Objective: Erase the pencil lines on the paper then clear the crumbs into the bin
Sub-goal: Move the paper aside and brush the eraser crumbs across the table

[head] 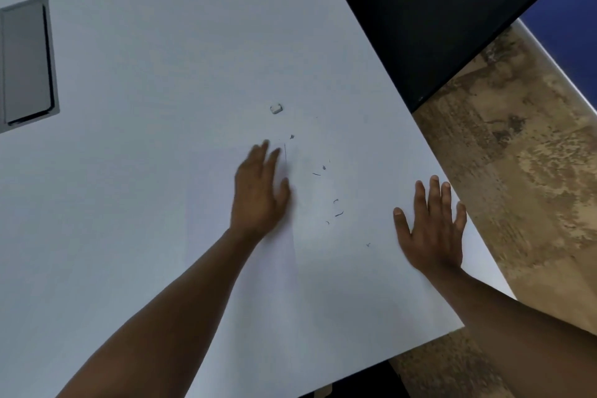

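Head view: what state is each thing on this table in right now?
Left hand: open, flat on the paper.
Right hand: open, fingers spread, near the table's edge.
Paper: flat on the table; one short pencil line shows.
Eraser: lying loose, untouched.
Crumbs: scattered between the hands.
Table hatch: closed.

Office, white desk point(161, 236) with cable hatch point(27, 63)

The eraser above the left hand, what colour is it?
White eraser, seen in the head view.
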Demonstrator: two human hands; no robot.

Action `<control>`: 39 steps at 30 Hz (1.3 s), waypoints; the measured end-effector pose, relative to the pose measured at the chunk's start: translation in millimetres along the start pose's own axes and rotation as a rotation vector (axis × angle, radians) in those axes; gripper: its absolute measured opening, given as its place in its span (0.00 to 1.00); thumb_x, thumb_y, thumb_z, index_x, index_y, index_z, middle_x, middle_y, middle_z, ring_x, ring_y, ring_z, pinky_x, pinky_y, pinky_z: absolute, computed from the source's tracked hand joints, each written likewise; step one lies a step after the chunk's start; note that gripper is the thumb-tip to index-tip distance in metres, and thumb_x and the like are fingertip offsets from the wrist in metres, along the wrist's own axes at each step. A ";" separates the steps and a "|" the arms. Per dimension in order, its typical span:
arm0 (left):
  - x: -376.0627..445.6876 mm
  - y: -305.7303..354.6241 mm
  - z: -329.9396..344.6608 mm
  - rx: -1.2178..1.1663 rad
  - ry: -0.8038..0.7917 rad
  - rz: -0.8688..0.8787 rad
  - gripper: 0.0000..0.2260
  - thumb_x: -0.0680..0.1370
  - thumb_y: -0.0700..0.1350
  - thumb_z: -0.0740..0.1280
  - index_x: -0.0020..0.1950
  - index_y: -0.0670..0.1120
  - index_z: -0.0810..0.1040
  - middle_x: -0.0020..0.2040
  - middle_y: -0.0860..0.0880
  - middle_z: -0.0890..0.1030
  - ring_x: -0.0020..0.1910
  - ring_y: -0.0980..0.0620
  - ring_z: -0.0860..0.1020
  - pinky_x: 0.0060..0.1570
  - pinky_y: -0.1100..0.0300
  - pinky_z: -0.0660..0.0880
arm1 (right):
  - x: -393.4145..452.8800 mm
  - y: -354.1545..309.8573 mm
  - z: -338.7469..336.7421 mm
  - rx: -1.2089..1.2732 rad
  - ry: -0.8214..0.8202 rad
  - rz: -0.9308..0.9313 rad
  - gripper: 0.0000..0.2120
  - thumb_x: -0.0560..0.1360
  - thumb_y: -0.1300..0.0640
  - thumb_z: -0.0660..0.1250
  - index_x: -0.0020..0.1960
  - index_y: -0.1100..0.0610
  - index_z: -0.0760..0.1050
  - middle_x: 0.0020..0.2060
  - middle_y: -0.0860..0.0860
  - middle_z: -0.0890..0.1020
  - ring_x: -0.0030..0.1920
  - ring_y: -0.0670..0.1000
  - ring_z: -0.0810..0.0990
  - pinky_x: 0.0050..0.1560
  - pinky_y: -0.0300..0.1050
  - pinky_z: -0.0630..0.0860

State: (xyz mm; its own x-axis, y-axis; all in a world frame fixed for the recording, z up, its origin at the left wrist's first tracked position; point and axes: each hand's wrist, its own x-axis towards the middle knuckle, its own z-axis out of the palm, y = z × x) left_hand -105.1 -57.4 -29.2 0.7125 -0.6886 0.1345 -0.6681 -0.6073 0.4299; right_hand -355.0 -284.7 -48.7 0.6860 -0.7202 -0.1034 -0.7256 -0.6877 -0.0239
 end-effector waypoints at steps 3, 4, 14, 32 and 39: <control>-3.2 9.6 18.1 0.061 -0.154 -0.071 0.30 0.83 0.58 0.53 0.81 0.42 0.61 0.83 0.43 0.58 0.82 0.41 0.54 0.78 0.42 0.56 | -1.1 0.9 0.3 -0.005 -0.002 -0.005 0.34 0.81 0.37 0.42 0.80 0.56 0.53 0.81 0.56 0.50 0.80 0.57 0.47 0.77 0.64 0.49; -8.3 5.3 20.6 0.077 -0.175 -0.143 0.31 0.83 0.59 0.51 0.82 0.42 0.59 0.83 0.43 0.56 0.82 0.41 0.53 0.78 0.42 0.54 | -0.9 1.0 0.1 -0.007 0.001 -0.006 0.34 0.81 0.37 0.43 0.80 0.56 0.53 0.80 0.56 0.50 0.80 0.57 0.47 0.77 0.64 0.49; -29.4 -55.1 -8.1 0.197 -0.153 -0.380 0.34 0.83 0.61 0.46 0.82 0.40 0.56 0.83 0.39 0.52 0.83 0.39 0.48 0.79 0.40 0.48 | 1.3 0.4 -2.3 -0.007 0.000 -0.006 0.34 0.81 0.37 0.45 0.80 0.56 0.54 0.80 0.57 0.51 0.80 0.57 0.48 0.76 0.65 0.50; 43.3 21.9 53.2 0.142 -0.285 -0.125 0.39 0.82 0.64 0.43 0.82 0.36 0.49 0.83 0.36 0.46 0.82 0.36 0.43 0.80 0.44 0.44 | 2.2 0.4 -1.0 -0.007 0.008 -0.012 0.35 0.81 0.37 0.45 0.80 0.56 0.54 0.80 0.57 0.51 0.80 0.58 0.48 0.76 0.65 0.50; -24.7 84.2 65.5 0.007 -0.395 0.299 0.32 0.86 0.59 0.48 0.84 0.42 0.49 0.84 0.45 0.46 0.83 0.47 0.42 0.82 0.49 0.46 | 2.8 1.5 -1.9 -0.019 0.008 -0.015 0.35 0.80 0.37 0.46 0.80 0.57 0.55 0.80 0.57 0.52 0.80 0.59 0.50 0.76 0.65 0.51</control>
State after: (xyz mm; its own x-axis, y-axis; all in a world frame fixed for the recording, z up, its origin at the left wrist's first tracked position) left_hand -192.9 -117.5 -54.8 0.3544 -0.9299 -0.0985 -0.8333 -0.3618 0.4179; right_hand -354.1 -288.0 -47.2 0.6973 -0.7104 -0.0954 -0.7141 -0.7000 -0.0063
